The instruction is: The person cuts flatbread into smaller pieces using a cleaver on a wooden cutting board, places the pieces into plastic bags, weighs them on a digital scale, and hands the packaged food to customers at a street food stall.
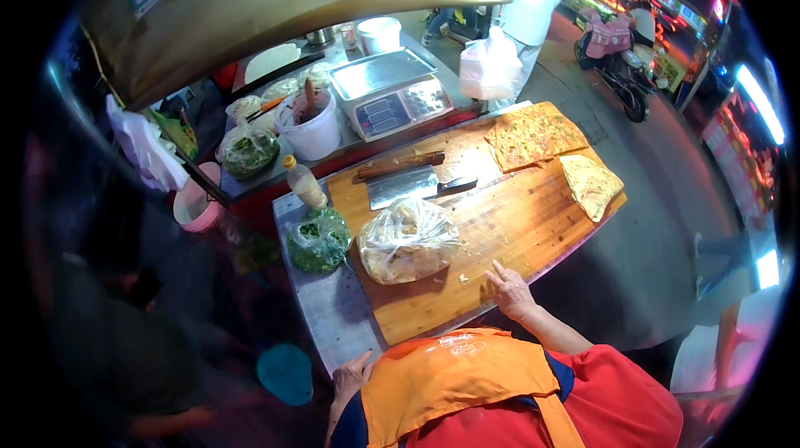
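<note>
My right hand (512, 292) rests at the near edge of a wooden cutting board (500, 231), its fingers stretched out and holding nothing. My left hand (352, 375) lies on the near edge of the metal table (333, 323), fingers extended. Between them, farther in, sits a clear plastic bag (407, 241) with pale food inside. Behind it lie a cleaver (403, 188) and a brown rolling pin (400, 166). A large flatbread (533, 136) and a wedge-shaped flatbread piece (590, 186) cover the board's far right. A bag of chopped greens (318, 241) and a bottle (305, 185) stand left of the board.
Beyond the table, a counter carries a digital scale (398, 108) and a white bucket (308, 125) of dark sauce with a handle sticking out. White plastic bags (490, 66) hang nearby, beside a person in pale clothes (529, 6). A scooter (617, 69) stands at the far right.
</note>
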